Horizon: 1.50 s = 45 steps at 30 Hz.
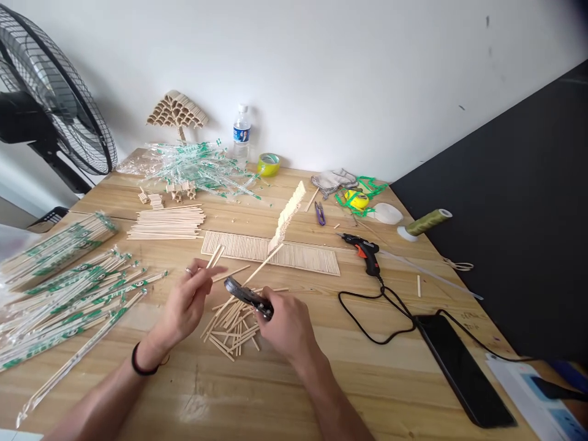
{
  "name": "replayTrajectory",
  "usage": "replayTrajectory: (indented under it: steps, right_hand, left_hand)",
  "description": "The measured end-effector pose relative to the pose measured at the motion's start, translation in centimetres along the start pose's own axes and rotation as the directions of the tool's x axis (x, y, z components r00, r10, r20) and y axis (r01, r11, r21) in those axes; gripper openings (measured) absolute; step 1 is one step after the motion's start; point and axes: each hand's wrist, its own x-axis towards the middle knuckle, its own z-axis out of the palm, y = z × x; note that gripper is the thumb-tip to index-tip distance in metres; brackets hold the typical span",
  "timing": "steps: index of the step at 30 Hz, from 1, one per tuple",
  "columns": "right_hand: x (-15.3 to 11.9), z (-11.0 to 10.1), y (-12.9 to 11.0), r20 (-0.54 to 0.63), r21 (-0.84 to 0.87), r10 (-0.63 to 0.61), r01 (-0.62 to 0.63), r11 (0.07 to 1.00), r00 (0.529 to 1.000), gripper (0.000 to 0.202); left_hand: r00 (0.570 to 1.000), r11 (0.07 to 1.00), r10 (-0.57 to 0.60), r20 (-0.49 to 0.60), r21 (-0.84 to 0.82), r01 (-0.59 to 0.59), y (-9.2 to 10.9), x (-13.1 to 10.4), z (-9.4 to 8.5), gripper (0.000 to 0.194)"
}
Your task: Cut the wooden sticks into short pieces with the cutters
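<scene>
Left hand: the left hand (186,300) is curled closed around a couple of thin wooden sticks (215,256), on the near side of the slatted strip.
Right hand: the right hand (287,321) grips dark metal pliers (245,295); whether their jaws bite a stick, I cannot tell.
Slatted strip: the slatted strip (239,247) lies flat on the desk (367,380), its face covered end to end, so it looks finished.
Ridged piece: a ridged stick piece (289,214) rises from the strip's middle; whether it is fixed, I cannot tell.
Loose stock: short pieces (234,324) lie in a heap nearer than the strip; full-length sticks (168,222) lie to its left, seemingly uncut.
Still wrapped: packaged chopsticks (59,251), farther left of the strip, appear unopened.
Glue gun: the glue gun (367,251) rests right of the strip, out of both hands.
</scene>
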Motion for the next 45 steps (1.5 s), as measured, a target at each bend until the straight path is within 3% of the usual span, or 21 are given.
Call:
replayTrajectory:
  steps: [4, 11, 20, 26, 33, 36, 40, 42, 45]
  right_hand:
    - [-0.5, 0.3, -1.2, 0.016, 0.006, -0.040, 0.040, 0.999, 0.999, 0.011]
    - [-1.3, 1.1, -2.5, 0.029, -0.038, -0.036, 0.037, 0.999, 0.999, 0.012]
    - [-1.2, 1.1, -2.5, 0.061, -0.050, -0.035, 0.038, 0.998, 0.998, 0.014]
    - [-1.3, 1.3, -2.6, 0.053, -0.061, -0.046, 0.050, 0.997, 0.998, 0.013]
    - [-1.0, 1.5, -2.6, 0.027, -0.068, -0.052, 0.054, 0.996, 0.998, 0.008]
    - [-0.8, 1.5, -2.3, 0.010, -0.043, -0.090, 0.090, 0.995, 0.996, 0.012]
    - [-0.7, 1.8, -1.5, -0.086, 0.066, -0.109, 0.115, 0.991, 0.990, 0.015]
    - [-0.7, 1.9, -1.2, -0.173, 0.186, -0.085, 0.118, 0.975, 0.981, 0.013]
    - [-0.6, 1.4, -1.1, -0.254, 0.442, -0.043, 0.156, 0.883, 0.966, 0.014]
  left_hand:
    - [0.994, 0.995, 0.067, 0.083, 0.069, -0.072, 1.6, -1.0, 0.4, 0.038]
    - [0.975, 0.950, 0.218, 0.048, 0.217, -0.223, 1.9, -2.1, 1.7, 0.047]
    - [0.994, 0.984, 0.108, -0.014, 0.148, -0.104, 2.5, -1.8, 1.7, 0.013]
    - [0.999, 0.997, 0.040, -0.024, 0.074, -0.039, 2.7, -1.4, 1.6, 0.017]
    - [0.999, 0.999, 0.039, -0.025, 0.029, -0.038, 2.4, -1.5, 1.8, 0.020]
    - [0.995, 0.998, 0.027, -0.099, 0.054, -0.021, 2.0, -1.3, 1.5, 0.019]
    - [0.975, 0.994, 0.023, -0.221, 0.105, 0.000, 1.3, -0.5, 0.6, 0.022]
    - [0.984, 0.994, 0.039, -0.175, 0.110, -0.020, 1.1, -0.1, 0.3, 0.023]
    - [0.997, 0.994, 0.075, -0.010, 0.079, -0.074, 1.0, -0.1, 0.5, 0.024]
